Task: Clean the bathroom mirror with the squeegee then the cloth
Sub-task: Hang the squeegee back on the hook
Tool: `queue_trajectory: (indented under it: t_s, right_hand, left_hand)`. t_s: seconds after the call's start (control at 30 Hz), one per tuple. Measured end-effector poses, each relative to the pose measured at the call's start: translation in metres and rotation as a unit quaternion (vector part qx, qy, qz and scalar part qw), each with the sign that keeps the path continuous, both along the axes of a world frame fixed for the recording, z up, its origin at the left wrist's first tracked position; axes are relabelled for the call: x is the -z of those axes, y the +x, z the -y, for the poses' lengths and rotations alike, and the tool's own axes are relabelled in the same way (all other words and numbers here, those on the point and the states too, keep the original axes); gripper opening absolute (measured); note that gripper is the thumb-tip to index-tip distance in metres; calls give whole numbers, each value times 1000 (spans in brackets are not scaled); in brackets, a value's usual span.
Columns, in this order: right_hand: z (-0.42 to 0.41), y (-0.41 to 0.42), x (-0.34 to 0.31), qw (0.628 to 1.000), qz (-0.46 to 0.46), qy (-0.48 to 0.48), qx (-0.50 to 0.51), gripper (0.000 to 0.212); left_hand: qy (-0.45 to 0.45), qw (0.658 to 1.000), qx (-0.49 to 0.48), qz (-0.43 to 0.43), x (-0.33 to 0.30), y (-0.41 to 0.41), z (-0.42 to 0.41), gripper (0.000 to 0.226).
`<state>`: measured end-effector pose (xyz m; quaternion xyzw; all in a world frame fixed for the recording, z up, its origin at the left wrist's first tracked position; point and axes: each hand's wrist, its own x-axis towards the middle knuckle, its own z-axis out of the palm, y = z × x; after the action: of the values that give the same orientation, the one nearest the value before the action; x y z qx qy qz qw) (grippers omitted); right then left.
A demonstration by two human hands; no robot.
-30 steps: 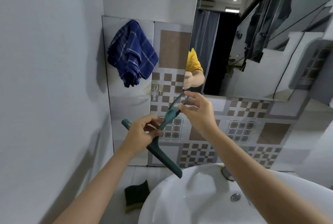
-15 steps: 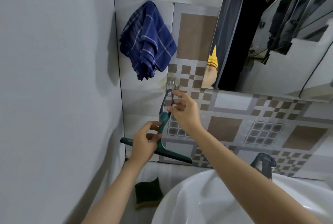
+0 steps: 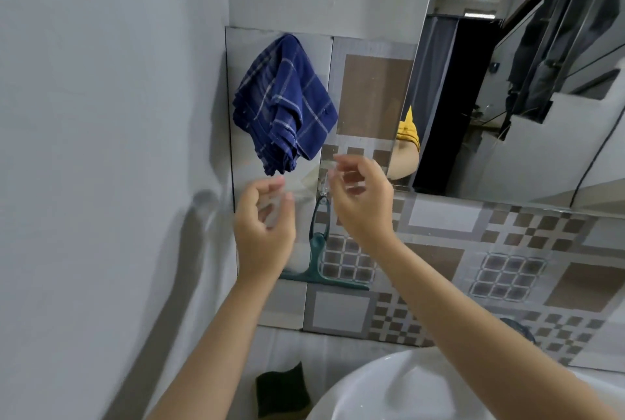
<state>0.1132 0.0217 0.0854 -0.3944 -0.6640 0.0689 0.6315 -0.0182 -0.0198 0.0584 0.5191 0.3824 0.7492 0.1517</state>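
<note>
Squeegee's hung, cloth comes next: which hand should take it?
Left, probably. The left hand is open just under the cloth; the right hand sits farther right, by the squeegee.

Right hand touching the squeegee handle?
Apart. Head view: right hand sits beside the squeegee hanging from its hook, tile visible between fingers and loop.

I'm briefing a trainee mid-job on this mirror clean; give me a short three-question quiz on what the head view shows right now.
1. True or false: the squeegee hangs from the wall hook, held by neither hand.
2. Multiple choice: the blue checked cloth is A) in the sink, B) hanging on the tiled wall, C) in the right hand.
3. Fill in: the dark sponge lies just left of the white ____.

Key: 1 true; the left hand and right hand hold nothing, fingers loosely curled. 2 B. 3 sink.
</note>
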Motion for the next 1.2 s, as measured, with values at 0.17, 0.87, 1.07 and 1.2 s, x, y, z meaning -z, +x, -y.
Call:
queue_trajectory:
  t_s: [0.17, 0.87, 1.07, 1.2]
  right_hand:
    - [-10, -17, -75, 995, -10, 95, -7, 15]
    - [-35, -38, -148, 986, 4, -111, -127, 22]
    - [-27, -45, -167, 984, -4, -59, -170, 22]
    - [-9, -44, -184, 979, -6, -16, -202, 24]
  left_hand:
    - [77, 993, -64, 63, -91, -19, -22, 16]
    - [-59, 993, 96, -42, -176, -34, -58, 18]
    - [-35, 992, 118, 6, -191, -38, -45, 20]
    - [0, 988, 149, 28, -206, -40, -30, 20]
